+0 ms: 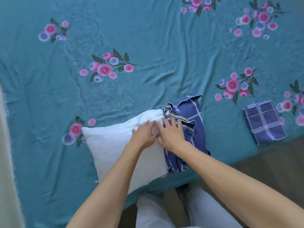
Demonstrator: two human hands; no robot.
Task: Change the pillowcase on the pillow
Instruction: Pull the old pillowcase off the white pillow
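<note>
Left hand (144, 134) lies flat with relaxed fingers on the white pillow (115, 145) near the bed's (148, 46) edge; right hand (172, 134), fingers spread, presses the bunched blue checked pillowcase (189, 129) at the pillow's end. A folded pillowcase (264, 122) lies well apart, with open sheet beyond.

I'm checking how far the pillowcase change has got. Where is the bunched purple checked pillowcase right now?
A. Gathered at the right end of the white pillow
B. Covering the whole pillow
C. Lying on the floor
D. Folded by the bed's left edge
A: the bunched pillowcase sits crumpled at the right end of the mostly bare white pillow.
</note>
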